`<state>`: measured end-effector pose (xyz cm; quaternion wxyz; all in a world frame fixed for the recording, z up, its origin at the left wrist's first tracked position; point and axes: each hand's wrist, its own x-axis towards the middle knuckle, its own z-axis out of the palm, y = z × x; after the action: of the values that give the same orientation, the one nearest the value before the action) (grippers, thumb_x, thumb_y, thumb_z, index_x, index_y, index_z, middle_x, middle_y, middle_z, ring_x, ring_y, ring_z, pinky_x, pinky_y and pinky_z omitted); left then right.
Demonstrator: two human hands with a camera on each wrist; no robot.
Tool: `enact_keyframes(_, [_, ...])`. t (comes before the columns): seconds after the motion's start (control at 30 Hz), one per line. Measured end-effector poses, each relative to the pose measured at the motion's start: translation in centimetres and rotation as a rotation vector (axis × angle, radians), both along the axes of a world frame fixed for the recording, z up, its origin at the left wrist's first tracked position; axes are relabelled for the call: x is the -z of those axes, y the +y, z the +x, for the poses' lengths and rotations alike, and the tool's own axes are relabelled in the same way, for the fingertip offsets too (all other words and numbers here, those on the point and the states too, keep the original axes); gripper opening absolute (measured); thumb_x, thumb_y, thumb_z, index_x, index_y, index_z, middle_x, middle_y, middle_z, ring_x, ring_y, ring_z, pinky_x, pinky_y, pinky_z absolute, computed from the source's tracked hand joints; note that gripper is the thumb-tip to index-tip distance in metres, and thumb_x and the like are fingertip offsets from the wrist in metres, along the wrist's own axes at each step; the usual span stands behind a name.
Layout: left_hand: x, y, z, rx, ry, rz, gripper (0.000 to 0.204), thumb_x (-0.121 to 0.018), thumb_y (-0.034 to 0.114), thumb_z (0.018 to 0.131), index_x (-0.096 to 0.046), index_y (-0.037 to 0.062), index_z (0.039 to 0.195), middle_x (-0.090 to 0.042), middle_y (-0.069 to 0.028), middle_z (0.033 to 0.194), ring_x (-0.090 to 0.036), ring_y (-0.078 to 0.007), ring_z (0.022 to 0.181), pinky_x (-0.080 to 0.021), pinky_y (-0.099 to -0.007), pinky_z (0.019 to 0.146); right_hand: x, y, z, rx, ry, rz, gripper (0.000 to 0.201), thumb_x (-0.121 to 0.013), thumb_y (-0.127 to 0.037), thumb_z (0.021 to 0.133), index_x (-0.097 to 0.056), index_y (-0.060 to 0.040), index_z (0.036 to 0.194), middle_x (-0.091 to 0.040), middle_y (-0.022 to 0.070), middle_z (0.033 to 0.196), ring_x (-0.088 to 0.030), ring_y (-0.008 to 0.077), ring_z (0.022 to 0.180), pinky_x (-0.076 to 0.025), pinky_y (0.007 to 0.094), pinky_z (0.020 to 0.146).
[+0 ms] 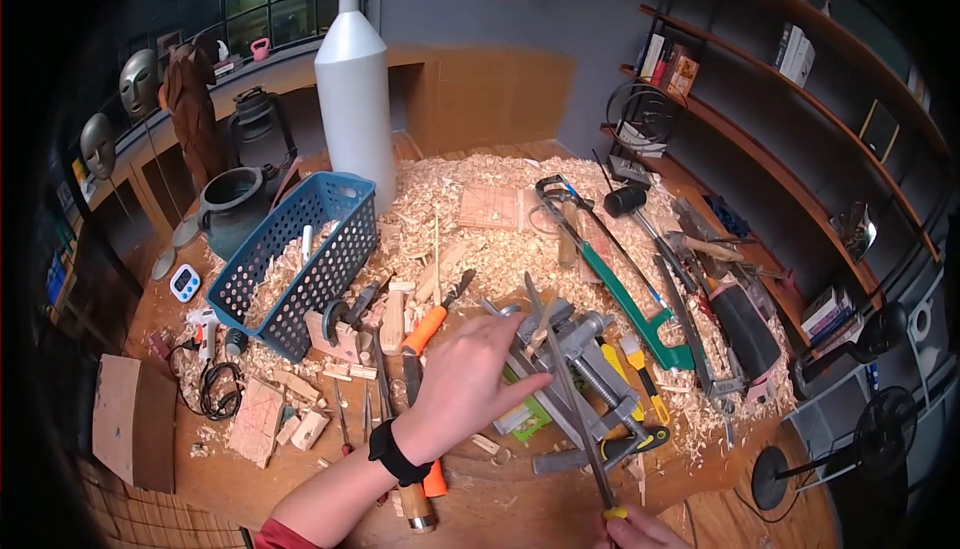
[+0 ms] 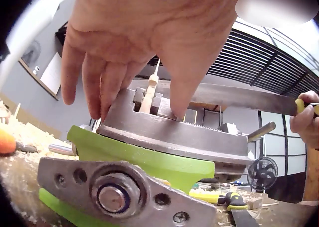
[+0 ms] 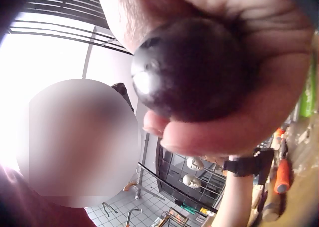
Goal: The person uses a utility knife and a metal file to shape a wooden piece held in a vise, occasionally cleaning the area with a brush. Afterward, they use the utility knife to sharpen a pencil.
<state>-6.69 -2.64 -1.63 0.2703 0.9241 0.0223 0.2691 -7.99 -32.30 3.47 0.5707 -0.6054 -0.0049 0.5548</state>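
Note:
My right hand (image 1: 645, 531) grips the handle of a long metal file (image 1: 572, 404) at the front of the table. The handle's dark round butt (image 3: 192, 70) sits in the palm in the right wrist view. The file's blade slants up across a grey bench vise (image 2: 174, 130) with a green base. A small carved piece of wood (image 2: 148, 98) stands tilted between the vise jaws, its thin tip pointing up. My left hand (image 1: 470, 374) spans the vise top, with straight fingers on the far side and the thumb at the near edge.
Wood shavings (image 1: 450, 249) cover the back of the table. A blue basket (image 1: 300, 259) stands left, beside a tall white vase (image 1: 355, 99). Right of the vise lie a green hacksaw (image 1: 625, 299) and a yellow-handled tool (image 1: 650, 389). An orange-handled tool (image 1: 428, 327) lies by the left hand.

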Motion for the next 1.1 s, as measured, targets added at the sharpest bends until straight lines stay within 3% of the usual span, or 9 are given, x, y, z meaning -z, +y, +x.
enact_keyframes(0.1, [-0.1, -0.4, -0.2, -0.001, 0.02, 0.012, 0.071, -0.086, 0.036, 0.079, -0.061, -0.0107, 0.126, -0.069, -0.0236, 0.116, -0.068, -0.0382, 0.102, -0.056, -0.0413, 0.087, -0.4, 0.7, 2.4, -0.061, -0.029, 0.063, 0.02, -0.042, -0.033, 0.112, -0.047, -0.0138, 0.112, -0.054, 0.0036, 0.064, -0.05, 0.0121, 0.041, -0.038, 0.0232, 0.037])
enact_keyframes(0.17, [-0.1, -0.4, -0.1, -0.037, -0.012, 0.05, 0.066, -0.084, 0.035, 0.08, -0.061, -0.0095, 0.124, -0.071, -0.0226, 0.107, -0.068, -0.0368, 0.102, -0.055, -0.0424, 0.088, -0.9, 0.3, 2.9, -0.076, -0.001, 0.066, 0.021, -0.041, -0.034, 0.112, -0.046, -0.0131, 0.113, -0.053, 0.0036, 0.065, -0.05, 0.012, 0.042, -0.038, 0.0233, 0.038])
enact_keyframes(0.27, [0.0, -0.4, -0.1, -0.033, -0.02, 0.063, 0.067, -0.083, 0.036, 0.081, -0.06, -0.0089, 0.125, -0.07, -0.0228, 0.106, -0.068, -0.0369, 0.101, -0.055, -0.0424, 0.088, -0.9, -1.5, 2.4, -0.097, 0.056, -0.017, 0.023, -0.039, -0.034, 0.113, -0.046, -0.0123, 0.111, -0.053, 0.0041, 0.065, -0.049, 0.0122, 0.042, -0.039, 0.0234, 0.039])
enact_keyframes(0.5, [-0.3, -0.7, -0.3, -0.045, 0.005, 0.113, 0.069, -0.084, 0.038, 0.08, -0.06, -0.0081, 0.127, -0.071, -0.0211, 0.102, -0.068, -0.0361, 0.098, -0.054, -0.0419, 0.084, -2.2, 1.5, 6.2, -0.156, 0.052, 0.031, 0.026, -0.041, -0.033, 0.112, -0.048, -0.0095, 0.105, -0.051, 0.0038, 0.063, -0.048, 0.0123, 0.042, -0.039, 0.0237, 0.039])
enact_keyframes(0.57, [-0.5, -0.8, -0.3, -0.08, 0.086, 0.047, 0.072, -0.086, 0.038, 0.078, -0.061, -0.0082, 0.127, -0.071, -0.0202, 0.101, -0.069, -0.0361, 0.097, -0.055, -0.0412, 0.082, -2.4, -0.9, 6.0, -0.157, 0.089, -0.018, 0.026, -0.042, -0.034, 0.112, -0.048, -0.0097, 0.106, -0.05, 0.0037, 0.063, -0.047, 0.0123, 0.042, -0.038, 0.0239, 0.039])
enact_keyframes(0.67, [-0.9, -0.7, -0.3, -0.1, 0.192, -0.083, 0.075, -0.089, 0.038, 0.074, -0.062, -0.0078, 0.127, -0.071, -0.0206, 0.102, -0.069, -0.0361, 0.096, -0.055, -0.0405, 0.081, -2.6, -1.8, 6.4, -0.14, 0.151, -0.046, 0.025, -0.043, -0.034, 0.112, -0.049, -0.0096, 0.109, -0.048, 0.0034, 0.061, -0.045, 0.0121, 0.042, -0.036, 0.0242, 0.039])
enact_keyframes(0.77, [0.2, -0.3, 0.1, -0.054, 0.058, -0.073, 0.075, -0.091, 0.037, 0.072, -0.063, -0.0076, 0.125, -0.071, -0.0209, 0.103, -0.07, -0.036, 0.095, -0.056, -0.0401, 0.08, -2.6, -0.5, 8.0, -0.214, 0.1, -0.017, 0.026, -0.044, -0.034, 0.112, -0.05, -0.0086, 0.108, -0.049, 0.0026, 0.062, -0.045, 0.0113, 0.041, -0.036, 0.0241, 0.038])
enact_keyframes(0.9, [-0.3, -0.6, 0.0, -0.097, 0.133, -0.043, 0.074, -0.091, 0.038, 0.072, -0.064, -0.0081, 0.123, -0.071, -0.0205, 0.106, -0.07, -0.0352, 0.093, -0.056, -0.0396, 0.08, -2.5, 0.6, 9.5, -0.264, 0.098, 0.002, 0.028, -0.043, -0.034, 0.112, -0.051, -0.0075, 0.104, -0.052, 0.0014, 0.063, -0.044, 0.0099, 0.041, -0.034, 0.0242, 0.038])
enact_keyframes(1.1, [-0.3, -0.5, -0.2, -0.106, 0.168, -0.032, 0.07, -0.091, 0.039, 0.071, -0.064, -0.0037, 0.12, -0.07, -0.0192, 0.105, -0.069, -0.035, 0.091, -0.056, -0.0391, 0.078, -2.9, -2.4, 10.1, -0.317, 0.104, -0.003, 0.025, -0.044, -0.028, 0.112, -0.053, -0.006, 0.104, -0.051, 0.0008, 0.062, -0.045, 0.0095, 0.042, -0.035, 0.0252, 0.038])
